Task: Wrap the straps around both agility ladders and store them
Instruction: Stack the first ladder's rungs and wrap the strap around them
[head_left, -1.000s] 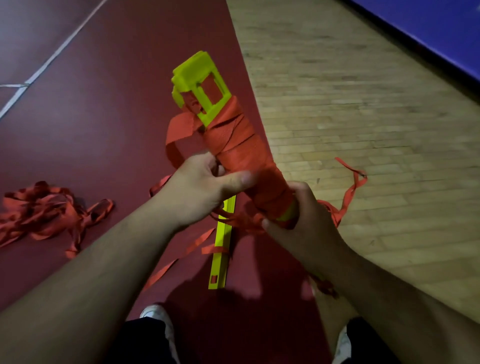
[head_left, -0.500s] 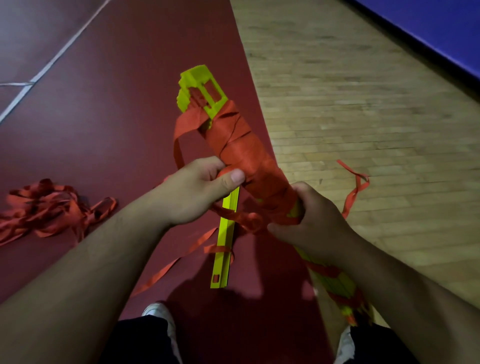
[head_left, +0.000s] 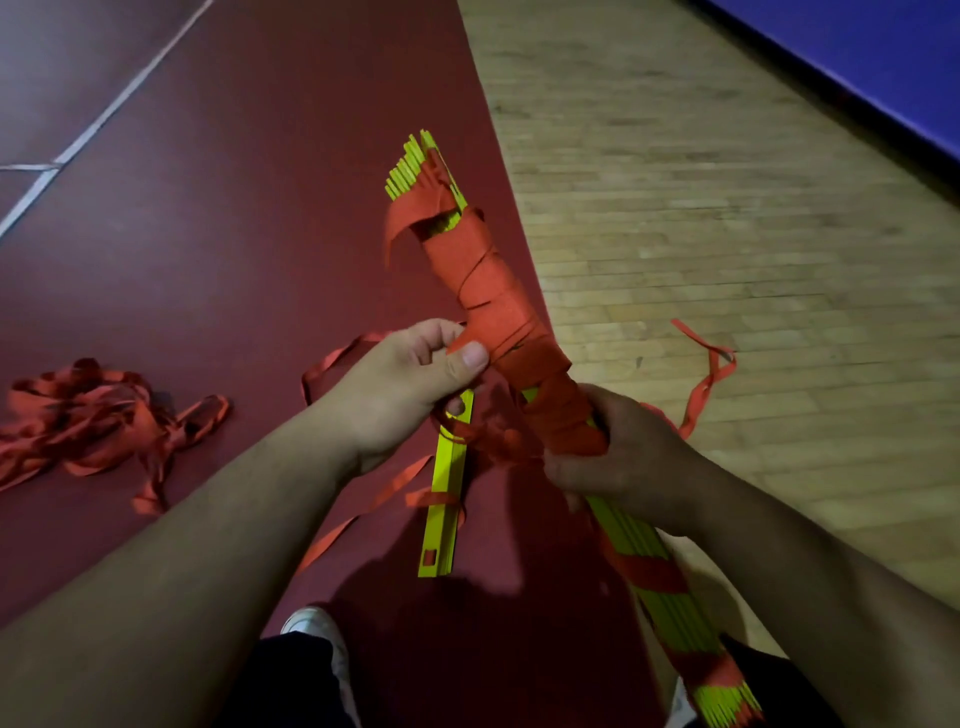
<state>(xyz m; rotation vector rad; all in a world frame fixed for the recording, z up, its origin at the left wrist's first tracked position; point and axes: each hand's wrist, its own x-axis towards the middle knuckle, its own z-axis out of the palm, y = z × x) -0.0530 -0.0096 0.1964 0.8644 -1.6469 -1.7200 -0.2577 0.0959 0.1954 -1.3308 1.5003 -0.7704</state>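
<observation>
Rungs of one agility ladder, stacked into a long yellow-green bundle, slant in the air above the floor, the far end pointing up and away, the near end low by the person's right leg. Red strap is wound thickly round the upper half of the bundle, with thinner turns near the lower end and bare rungs between. The left hand is closed on a piece of that strap, pinching it between thumb and curled fingers just beside the wrapped part. The right hand is curled round the middle of the bundle, gripping it at the lower edge of the thick wrapping. A loose tail of strap trails beyond the right hand over the wooden floor. Below the hands a second stack of rungs lies flat on the dark red floor, near the edge where it meets the wood, with strap looped across it. A tangled heap of strap lies well apart, toward the left edge of the red floor. A white line crosses its far left corner.
</observation>
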